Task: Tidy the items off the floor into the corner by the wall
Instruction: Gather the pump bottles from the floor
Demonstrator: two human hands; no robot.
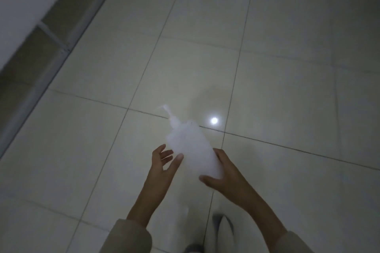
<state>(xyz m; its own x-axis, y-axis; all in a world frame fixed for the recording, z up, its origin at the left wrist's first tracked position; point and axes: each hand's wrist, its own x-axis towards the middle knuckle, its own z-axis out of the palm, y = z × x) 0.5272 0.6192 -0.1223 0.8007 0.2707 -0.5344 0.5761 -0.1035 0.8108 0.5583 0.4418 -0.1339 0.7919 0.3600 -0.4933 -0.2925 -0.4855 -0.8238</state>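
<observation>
At 10 o'clock, a frame meets the floor. The left hand is spread wide, thumb tip touching the bottle. The right hand grips its base, pump pointing to 11 o'clock.

I see my right hand gripping the base of a white pump bottle above the tiled floor, while my left hand is spread, thumb touching the bottle's side.
</observation>
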